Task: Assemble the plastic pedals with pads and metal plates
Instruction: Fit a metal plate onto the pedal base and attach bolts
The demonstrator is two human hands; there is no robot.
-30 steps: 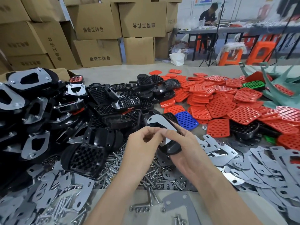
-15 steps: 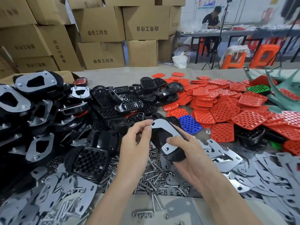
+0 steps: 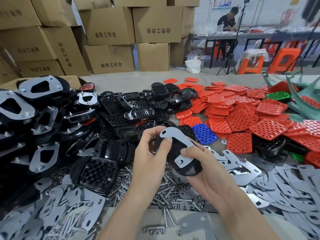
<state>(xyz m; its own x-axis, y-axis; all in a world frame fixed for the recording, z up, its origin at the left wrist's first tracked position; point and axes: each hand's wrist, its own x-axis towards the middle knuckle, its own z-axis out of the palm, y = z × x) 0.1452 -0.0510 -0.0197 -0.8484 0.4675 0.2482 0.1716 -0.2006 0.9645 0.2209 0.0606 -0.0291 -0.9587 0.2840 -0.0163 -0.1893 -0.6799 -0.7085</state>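
Left grip [image 3: 150,153] pinches the diagonal metal plate [image 3: 180,141] by its far end; right grip [image 3: 202,168] clamps its near end onto the black pedal [image 3: 189,169].

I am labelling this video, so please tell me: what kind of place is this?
Probably a small factory assembly workshop: piles of black pedals, red pads and metal plates cover the table, and stacked cartons stand behind.

Table [image 3: 135,84] under black pedals [image 3: 97,172], red pads [image 3: 239,142], metal plates [image 3: 294,187], loose bolts [image 3: 166,193].
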